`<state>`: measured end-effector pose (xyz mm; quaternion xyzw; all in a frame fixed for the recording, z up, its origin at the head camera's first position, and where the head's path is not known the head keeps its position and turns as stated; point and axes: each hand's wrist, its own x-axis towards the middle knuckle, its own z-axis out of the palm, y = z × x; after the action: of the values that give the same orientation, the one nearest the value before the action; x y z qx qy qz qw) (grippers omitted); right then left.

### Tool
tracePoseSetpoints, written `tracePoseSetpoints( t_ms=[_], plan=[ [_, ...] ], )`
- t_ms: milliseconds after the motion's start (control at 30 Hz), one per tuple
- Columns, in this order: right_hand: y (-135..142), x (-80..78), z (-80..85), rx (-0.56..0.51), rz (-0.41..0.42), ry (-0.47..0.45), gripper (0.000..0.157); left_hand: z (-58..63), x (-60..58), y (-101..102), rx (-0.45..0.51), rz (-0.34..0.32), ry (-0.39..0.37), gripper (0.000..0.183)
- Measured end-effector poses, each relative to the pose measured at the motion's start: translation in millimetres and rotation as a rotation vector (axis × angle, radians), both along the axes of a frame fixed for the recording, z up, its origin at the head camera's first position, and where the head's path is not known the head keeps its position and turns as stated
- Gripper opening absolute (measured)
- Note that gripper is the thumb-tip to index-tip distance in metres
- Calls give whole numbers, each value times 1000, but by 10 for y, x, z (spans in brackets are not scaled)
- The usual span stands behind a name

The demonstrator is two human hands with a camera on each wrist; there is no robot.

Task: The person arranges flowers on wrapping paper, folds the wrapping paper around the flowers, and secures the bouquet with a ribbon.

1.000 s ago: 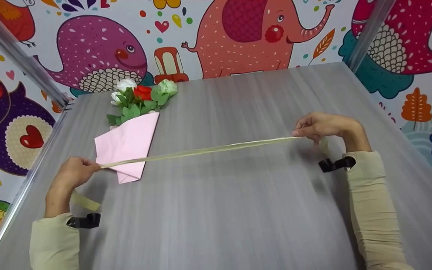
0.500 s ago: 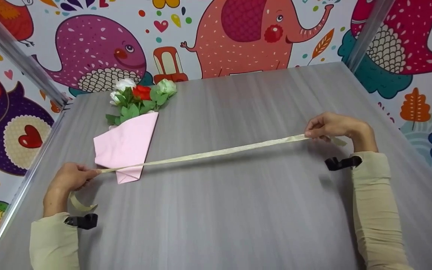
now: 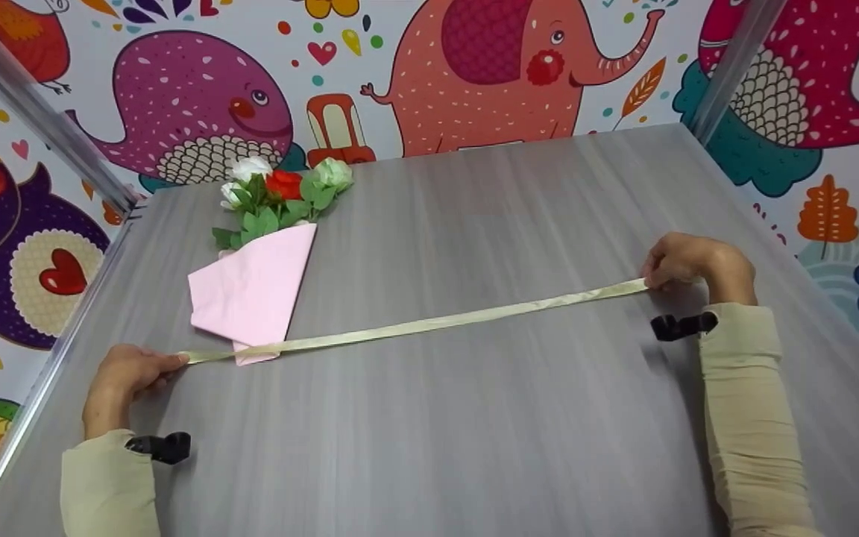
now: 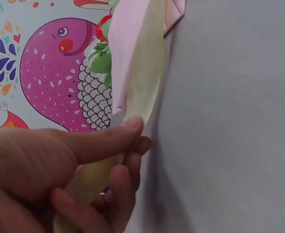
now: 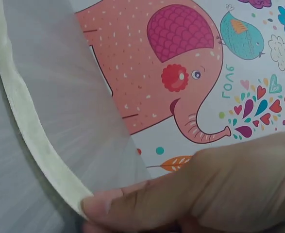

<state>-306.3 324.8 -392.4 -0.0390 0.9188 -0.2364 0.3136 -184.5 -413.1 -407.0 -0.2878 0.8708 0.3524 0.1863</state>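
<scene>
A long pale yellow ribbon [image 3: 429, 324] stretches nearly straight between my two hands, low over the table. My left hand [image 3: 127, 377] pinches its left end between thumb and fingers; in the left wrist view the ribbon [image 4: 147, 73] runs out past the thumb, and a tail of it passes behind the curled fingers. At the right, my right hand [image 3: 687, 259] pinches the other end, thumb on top in the right wrist view, where the ribbon [image 5: 30, 121] curves away. The ribbon crosses the lower tip of a bouquet wrapped in pink paper [image 3: 254, 291].
White, red and pale green flowers [image 3: 284, 185] with green leaves stick out of the pink paper toward the back left. The grey table [image 3: 474, 447] meets a wall [image 3: 414, 45] printed with cartoon animals. Metal posts [image 3: 743, 67] stand at the back corners.
Both hands have moved apart and nearer to me, lowering the ribbon from across the pink paper's middle to its bottom tip. The right hand has shifted right, the left slightly left.
</scene>
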Motion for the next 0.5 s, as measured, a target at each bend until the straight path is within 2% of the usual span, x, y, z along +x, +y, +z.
tracePoseSetpoints(
  t_ms=[100,233,400,500],
  plan=[
    [49,21,5,26,-20,-20,15,-23,7,-24,17,11,4,30],
    [64,52,33,54,-33,-13,18,-9,30,-30,13,-6,25,34],
    [-22,92,138,55,-74,24,45,39,59,76,-52,-15,40,56],
    [-172,109,207,60,-53,81,57,76,60,184,-94,-19,31,67]
  ],
)
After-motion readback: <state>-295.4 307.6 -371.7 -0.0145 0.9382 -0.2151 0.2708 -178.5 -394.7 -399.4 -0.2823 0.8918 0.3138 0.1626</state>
